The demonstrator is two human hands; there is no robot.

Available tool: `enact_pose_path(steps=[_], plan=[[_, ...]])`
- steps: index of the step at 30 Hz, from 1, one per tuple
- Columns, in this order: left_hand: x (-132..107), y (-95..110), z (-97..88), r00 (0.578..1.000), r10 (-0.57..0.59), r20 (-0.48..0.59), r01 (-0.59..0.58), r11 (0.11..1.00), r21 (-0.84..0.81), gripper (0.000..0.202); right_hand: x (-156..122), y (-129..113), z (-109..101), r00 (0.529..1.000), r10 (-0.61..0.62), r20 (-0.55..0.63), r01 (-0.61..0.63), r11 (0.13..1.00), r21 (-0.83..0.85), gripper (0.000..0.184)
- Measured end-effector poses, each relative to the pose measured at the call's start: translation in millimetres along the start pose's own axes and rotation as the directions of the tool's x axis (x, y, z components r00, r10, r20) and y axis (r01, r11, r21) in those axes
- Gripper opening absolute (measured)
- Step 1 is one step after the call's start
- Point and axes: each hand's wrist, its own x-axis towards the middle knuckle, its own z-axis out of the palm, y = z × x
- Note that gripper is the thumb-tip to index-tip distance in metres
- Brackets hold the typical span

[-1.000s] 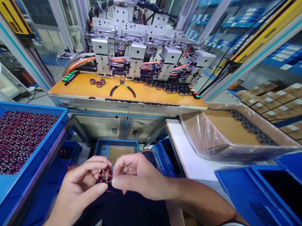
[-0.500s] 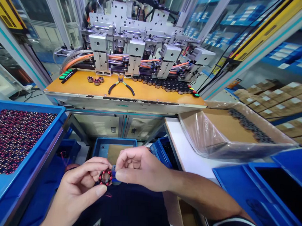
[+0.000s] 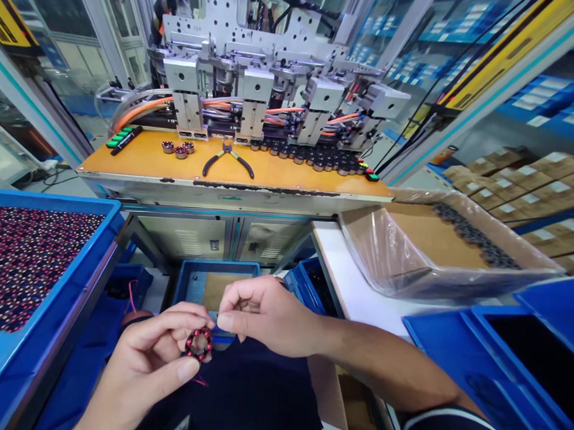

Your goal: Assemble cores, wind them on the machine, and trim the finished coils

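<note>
My left hand (image 3: 154, 355) holds a small ring-shaped motor stator (image 3: 207, 346) between thumb and fingers. Red windings show all around its open centre, and its face is turned towards me. Just to the right and slightly above it, my right hand (image 3: 270, 319) is closed in a pinch with the fingers curled. Whatever that pinch holds is too small or hidden to make out. A short pink strand (image 3: 200, 381) shows below the stator against the dark clothing.
On the left, a blue tray (image 3: 113, 217) holds rows of similar stators. Cutting pliers (image 3: 227, 156), a few stators (image 3: 180, 152) and black round parts (image 3: 318, 158) lie on the orange bench (image 3: 141, 161) before a machine. A plastic-lined carton (image 3: 389, 264) stands right.
My right hand has moved slightly up and left, its thumb and fingers still pinched. The stator in my left hand has tilted a little and sits marginally lower. The view has shifted slightly.
</note>
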Motion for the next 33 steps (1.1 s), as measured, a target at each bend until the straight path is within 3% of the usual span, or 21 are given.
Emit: enact_pose_path(steps=[3,5,8,10,12,15,19,23,26,30,33], plan=[[1.9,0.6,-0.5,0.999,-0.045,0.023,0.046,0.998,-0.039,0.029,1.3,1.1,-10.9,0.998,-0.053,0.02,0.053,0.998,-0.044,0.037],[3.9,1.0,-2.4,0.995,-0.075,0.073,0.078,0.996,-0.047,0.029,2.6,-3.7,-17.4,0.984,-0.172,0.052,0.177,0.978,-0.111,0.028],[7.4,-1.0,-6.7,0.975,-0.064,0.214,0.066,0.998,-0.003,0.028,7.6,-16.0,-21.0,0.905,-0.379,0.191,0.418,0.875,-0.244,0.023],[8.6,-3.8,-8.5,0.95,-0.061,0.308,0.062,0.998,0.006,0.03,13.0,-23.1,-19.4,0.843,-0.439,0.31,0.524,0.8,-0.293,0.019],[8.2,-6.0,-8.5,0.941,-0.1,0.324,0.11,0.994,-0.011,0.033,18.7,-27.0,-16.3,0.797,-0.449,0.405,0.581,0.753,-0.309,0.008],[6.1,-6.1,-6.8,0.949,-0.152,0.275,0.16,0.987,-0.005,0.034,24.1,-27.0,-11.0,0.767,-0.455,0.453,0.617,0.717,-0.325,0.01],[4.4,-1.7,-3.1,0.956,-0.097,0.278,0.1,0.995,0.002,0.03,21.9,-23.3,-4.2,0.829,-0.449,0.334,0.556,0.732,-0.395,0.012],[1.1,-1.3,3.2,0.999,-0.031,0.007,0.031,0.999,-0.033,0.028,12.1,-23.6,-0.3,0.899,-0.427,0.098,0.425,0.795,-0.433,0.016],[-1.0,-4.5,4.5,0.997,0.019,-0.07,-0.019,1.0,-0.004,0.03,2.9,-27.2,-0.2,0.935,-0.353,-0.013,0.319,0.859,-0.4,0.015],[-0.9,-7.6,0.7,0.993,0.082,-0.08,-0.076,0.995,0.071,0.026,-6.5,-32.9,-1.0,0.99,-0.136,-0.031,0.119,0.939,-0.324,0.006],[-0.4,-7.7,-1.1,0.996,0.078,-0.046,-0.075,0.994,0.074,0.025,-8.7,-35.6,-0.2,0.998,-0.05,0.028,0.056,0.934,-0.352,0.004]])
